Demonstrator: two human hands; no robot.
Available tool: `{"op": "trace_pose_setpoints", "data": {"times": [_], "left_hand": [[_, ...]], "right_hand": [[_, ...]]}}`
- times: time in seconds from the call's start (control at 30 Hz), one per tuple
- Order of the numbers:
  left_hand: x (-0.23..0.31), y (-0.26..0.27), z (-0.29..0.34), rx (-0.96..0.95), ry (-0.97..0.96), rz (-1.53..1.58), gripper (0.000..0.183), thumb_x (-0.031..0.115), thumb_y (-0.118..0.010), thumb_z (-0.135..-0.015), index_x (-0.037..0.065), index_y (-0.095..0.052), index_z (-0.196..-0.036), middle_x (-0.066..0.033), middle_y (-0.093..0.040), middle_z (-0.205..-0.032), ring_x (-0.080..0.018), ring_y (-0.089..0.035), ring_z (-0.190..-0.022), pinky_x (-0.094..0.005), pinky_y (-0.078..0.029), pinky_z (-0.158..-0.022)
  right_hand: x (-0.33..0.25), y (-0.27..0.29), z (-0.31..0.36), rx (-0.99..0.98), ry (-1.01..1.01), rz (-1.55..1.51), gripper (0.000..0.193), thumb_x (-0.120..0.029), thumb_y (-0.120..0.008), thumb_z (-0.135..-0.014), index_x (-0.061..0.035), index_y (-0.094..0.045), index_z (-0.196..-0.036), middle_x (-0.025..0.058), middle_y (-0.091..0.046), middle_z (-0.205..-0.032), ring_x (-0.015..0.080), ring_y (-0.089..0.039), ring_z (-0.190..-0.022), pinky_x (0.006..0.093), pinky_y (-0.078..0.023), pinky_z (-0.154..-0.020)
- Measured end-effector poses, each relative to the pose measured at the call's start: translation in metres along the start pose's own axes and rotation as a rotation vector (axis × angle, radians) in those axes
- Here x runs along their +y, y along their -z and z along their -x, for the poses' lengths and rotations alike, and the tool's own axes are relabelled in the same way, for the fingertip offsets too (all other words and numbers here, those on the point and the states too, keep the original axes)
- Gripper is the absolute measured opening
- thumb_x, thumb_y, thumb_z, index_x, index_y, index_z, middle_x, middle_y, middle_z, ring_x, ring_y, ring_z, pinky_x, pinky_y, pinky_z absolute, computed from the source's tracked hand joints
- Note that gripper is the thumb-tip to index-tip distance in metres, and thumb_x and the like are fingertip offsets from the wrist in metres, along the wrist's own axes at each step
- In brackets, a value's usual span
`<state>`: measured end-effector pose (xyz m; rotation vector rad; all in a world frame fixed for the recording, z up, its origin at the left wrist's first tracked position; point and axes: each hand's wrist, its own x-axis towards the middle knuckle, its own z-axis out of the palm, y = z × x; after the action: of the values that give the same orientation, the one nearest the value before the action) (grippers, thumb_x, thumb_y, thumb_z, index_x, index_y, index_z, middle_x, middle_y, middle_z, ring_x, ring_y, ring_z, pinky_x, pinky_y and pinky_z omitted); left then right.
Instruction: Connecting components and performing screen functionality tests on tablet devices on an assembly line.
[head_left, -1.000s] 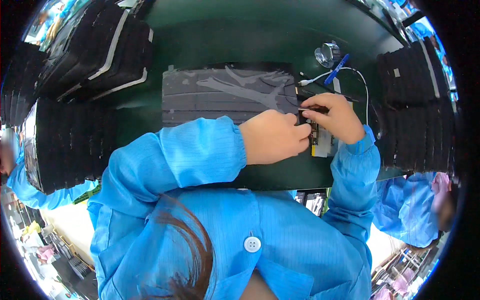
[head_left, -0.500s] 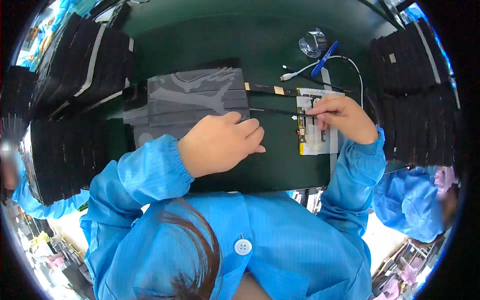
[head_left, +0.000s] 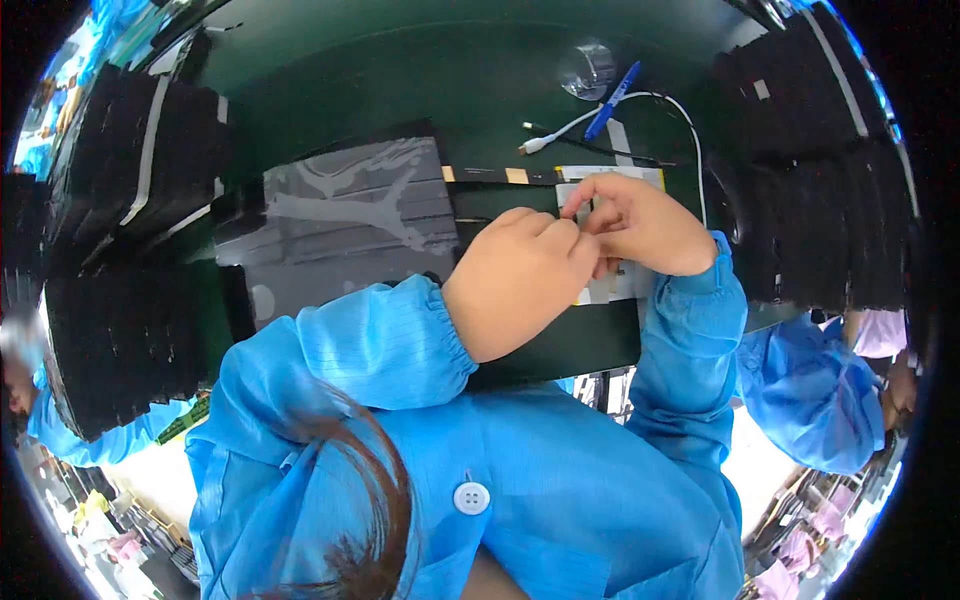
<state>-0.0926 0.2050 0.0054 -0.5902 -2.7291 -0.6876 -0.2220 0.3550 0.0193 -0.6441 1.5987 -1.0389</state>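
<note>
My left hand [head_left: 525, 280] and my right hand [head_left: 645, 225] meet with fingertips together over a flat white-wrapped pack with a small circuit board [head_left: 628, 287]. The fingers of both are closed. A thin black cable [head_left: 474, 220] runs from a black folded panel under clear film [head_left: 350, 205] toward the fingertips, where its end is hidden. My right hand seems to pinch that cable; what my left fingers grip is hidden. Above it, a flat black strip with tan patches [head_left: 490, 175] links the panel to the pack.
Behind the pack lie a white cable [head_left: 680, 110], a blue pen [head_left: 613, 100] and a roll of clear tape [head_left: 588, 70]. Stacks of black panels stand at the left [head_left: 125, 320] and right [head_left: 810, 200] of the dark green table [head_left: 400, 70]. Other people in blue sit on both sides.
My left hand has moved right from beside the black panel to meet my right hand over the pack. The whole view has shifted slightly.
</note>
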Motion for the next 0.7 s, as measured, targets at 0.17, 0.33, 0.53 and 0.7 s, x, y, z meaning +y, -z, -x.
{"op": "trace_pose_setpoints", "data": {"times": [0.17, 0.33, 0.53, 0.7], "left_hand": [[-0.004, -0.008, 0.005, -0.018, 0.073, -0.104, 0.023, 0.011, -0.057, -0.071, 0.005, -0.059, -0.093, -0.0078, -0.058, -0.087, -0.0249, -0.057, -0.081, -0.0353, -0.044, -0.075], [-0.009, -0.011, 0.008, 0.024, 0.149, -0.122, 0.014, 0.011, -0.062, -0.072, 0.006, -0.063, -0.085, -0.0062, -0.06, -0.078, -0.0238, -0.058, -0.075, -0.0347, -0.044, -0.073], [-0.008, -0.011, 0.006, 0.002, 0.153, -0.116, 0.01, 0.012, -0.065, -0.071, 0.006, -0.065, -0.079, -0.0059, -0.059, -0.072, -0.0238, -0.058, -0.07, -0.0348, -0.044, -0.071], [-0.009, -0.014, 0.005, 0.007, 0.155, -0.118, 0.009, 0.011, -0.065, -0.072, 0.006, -0.065, -0.078, -0.006, -0.058, -0.07, -0.0243, -0.057, -0.068, -0.0351, -0.044, -0.07]], "right_hand": [[0.0, 0.0, 0.001, 0.044, -0.023, 0.01, 0.029, 0.0, -0.061, -0.077, -0.0034, -0.049, -0.104, 0.0066, -0.064, -0.074, 0.0113, -0.06, -0.059, 0.0217, -0.046, -0.052], [0.007, 0.007, 0.002, 0.201, 0.064, 0.057, 0.022, -0.009, -0.064, -0.08, -0.0016, -0.055, -0.099, 0.006, -0.063, -0.077, 0.0092, -0.059, -0.061, 0.0214, -0.045, -0.052], [0.008, 0.009, 0.001, 0.224, 0.04, 0.075, 0.023, -0.014, -0.065, -0.081, -0.0017, -0.056, -0.098, 0.0047, -0.062, -0.077, 0.0081, -0.058, -0.062, 0.0215, -0.045, -0.052], [0.007, 0.007, 0.001, 0.235, 0.039, 0.08, 0.023, -0.015, -0.066, -0.08, -0.0015, -0.056, -0.097, 0.0044, -0.061, -0.077, 0.0077, -0.056, -0.06, 0.0209, -0.044, -0.052]]}}
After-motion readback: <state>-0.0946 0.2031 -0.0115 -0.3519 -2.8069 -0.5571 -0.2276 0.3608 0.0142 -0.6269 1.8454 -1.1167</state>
